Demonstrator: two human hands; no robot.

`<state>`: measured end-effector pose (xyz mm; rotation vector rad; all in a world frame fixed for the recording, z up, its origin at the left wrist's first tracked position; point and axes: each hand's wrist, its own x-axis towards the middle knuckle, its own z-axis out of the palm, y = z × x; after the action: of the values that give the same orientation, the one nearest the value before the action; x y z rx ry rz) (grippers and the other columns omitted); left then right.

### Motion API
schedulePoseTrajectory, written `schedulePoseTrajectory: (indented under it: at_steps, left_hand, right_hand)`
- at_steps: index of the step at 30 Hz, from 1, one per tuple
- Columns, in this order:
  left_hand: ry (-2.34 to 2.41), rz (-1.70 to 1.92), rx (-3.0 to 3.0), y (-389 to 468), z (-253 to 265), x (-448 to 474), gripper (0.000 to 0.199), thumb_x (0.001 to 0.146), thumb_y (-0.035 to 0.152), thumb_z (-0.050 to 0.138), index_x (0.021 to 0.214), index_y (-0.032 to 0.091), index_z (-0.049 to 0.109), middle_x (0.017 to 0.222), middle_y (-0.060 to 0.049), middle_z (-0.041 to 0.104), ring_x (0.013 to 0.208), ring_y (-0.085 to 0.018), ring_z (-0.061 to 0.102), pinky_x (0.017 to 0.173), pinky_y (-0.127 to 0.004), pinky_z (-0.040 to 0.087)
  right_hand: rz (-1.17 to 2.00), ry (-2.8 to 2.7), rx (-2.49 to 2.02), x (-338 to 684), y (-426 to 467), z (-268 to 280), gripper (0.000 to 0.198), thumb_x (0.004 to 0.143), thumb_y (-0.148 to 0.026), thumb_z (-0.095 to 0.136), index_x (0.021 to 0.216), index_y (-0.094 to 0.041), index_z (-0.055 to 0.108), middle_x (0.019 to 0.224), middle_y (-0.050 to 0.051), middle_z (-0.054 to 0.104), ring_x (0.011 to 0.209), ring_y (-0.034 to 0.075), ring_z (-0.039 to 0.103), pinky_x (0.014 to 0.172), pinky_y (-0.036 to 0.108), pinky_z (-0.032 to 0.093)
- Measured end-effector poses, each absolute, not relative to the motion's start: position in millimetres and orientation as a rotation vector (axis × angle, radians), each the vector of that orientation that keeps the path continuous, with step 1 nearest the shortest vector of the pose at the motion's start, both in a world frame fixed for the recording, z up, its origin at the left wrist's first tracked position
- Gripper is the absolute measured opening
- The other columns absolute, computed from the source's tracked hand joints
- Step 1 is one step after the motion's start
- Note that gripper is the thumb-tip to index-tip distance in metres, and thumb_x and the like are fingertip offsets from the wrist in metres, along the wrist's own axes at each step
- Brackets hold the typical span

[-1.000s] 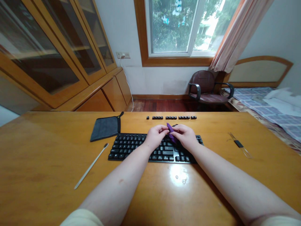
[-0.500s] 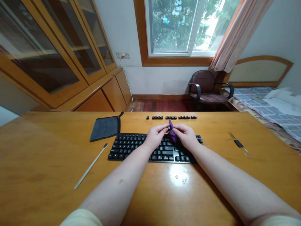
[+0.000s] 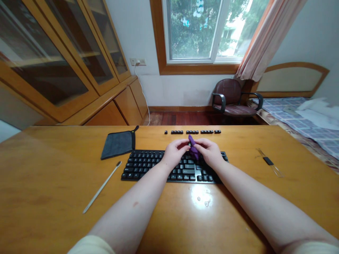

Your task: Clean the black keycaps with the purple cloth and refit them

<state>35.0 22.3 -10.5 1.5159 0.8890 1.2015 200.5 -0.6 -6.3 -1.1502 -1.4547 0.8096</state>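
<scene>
Above the black keyboard [image 3: 148,164] both my hands meet at a small dark keycap [image 3: 189,144] and a purple cloth [image 3: 195,153]. My left hand [image 3: 174,153] is closed, with thumb and forefinger pinching the keycap. Closed on the purple cloth, my right hand [image 3: 210,151] presses a fold of it against the keycap from the right. The cloth's lower end hangs down over the upper part of the keyboard. Fingers and cloth partly hide the keycap. Beyond my hands, several removed keycaps [image 3: 192,132] lie in a row of small groups along the desk's far edge.
A grey cloth [image 3: 118,144] with black edging lies left of the keyboard, near a thin white brush [image 3: 102,187]. To the right is a wire keycap puller [image 3: 268,161] with a black middle. The wooden desk [image 3: 53,176] ends before a maroon chair [image 3: 229,95].
My fingers have shifted slightly around the keycap and the purple cloth. Everything on the desk stays in place, while the whole view has moved a touch.
</scene>
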Motion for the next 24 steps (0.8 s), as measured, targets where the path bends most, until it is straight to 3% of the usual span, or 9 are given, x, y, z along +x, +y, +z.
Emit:
schedulePoseTrajectory:
  at_steps: [4,7,12,18,24]
  left_hand:
    - [0.834,1.160,1.385,22.3,-10.2,36.2,0.025,0.071,0.020,0.064,0.094,0.014,0.059,0.079,-0.002,0.068,0.078,-0.014,0.064,0.079,-0.030,0.051]
    - [0.843,1.138,1.390,20.9,-8.5,36.7,0.022,0.070,0.017,0.064,0.091,0.014,0.058,0.074,-0.001,0.066,0.074,-0.012,0.063,0.078,-0.028,0.050]
    - [0.855,1.142,1.399,19.5,-7.4,36.7,0.024,0.066,0.013,0.066,0.088,0.015,0.058,0.078,-0.002,0.066,0.076,-0.013,0.063,0.080,-0.029,0.050]
    - [0.835,1.126,1.399,19.0,-6.1,35.7,0.021,0.070,0.016,0.063,0.090,0.015,0.057,0.079,-0.002,0.066,0.077,-0.013,0.063,0.079,-0.030,0.050]
    - [0.839,1.139,1.412,20.1,-10.8,37.3,0.027,0.068,0.014,0.065,0.093,0.014,0.058,0.083,-0.004,0.066,0.081,-0.014,0.063,0.082,-0.031,0.050]
  right_hand:
    - [0.879,-1.561,-1.073,202.1,0.0,-6.1,0.025,0.072,-0.032,0.066,0.095,-0.025,0.070,0.089,0.004,0.067,0.084,0.018,0.061,0.080,0.035,0.047]
    - [0.895,-1.533,-1.074,203.2,0.7,-6.2,0.021,0.068,-0.033,0.069,0.087,-0.025,0.072,0.084,0.003,0.067,0.081,0.019,0.061,0.077,0.035,0.048]
    - [0.871,-1.400,-1.150,203.3,1.8,-7.3,0.012,0.066,-0.031,0.069,0.071,-0.020,0.070,0.075,0.003,0.068,0.073,0.018,0.062,0.076,0.035,0.049]
    - [0.931,-1.482,-1.088,201.3,-0.8,-5.4,0.021,0.066,-0.032,0.070,0.084,-0.021,0.070,0.082,0.003,0.068,0.078,0.018,0.062,0.077,0.034,0.048]
    - [0.917,-1.319,-1.182,201.5,0.0,-3.9,0.017,0.064,-0.034,0.070,0.071,-0.019,0.069,0.072,0.003,0.069,0.071,0.018,0.062,0.074,0.034,0.049]
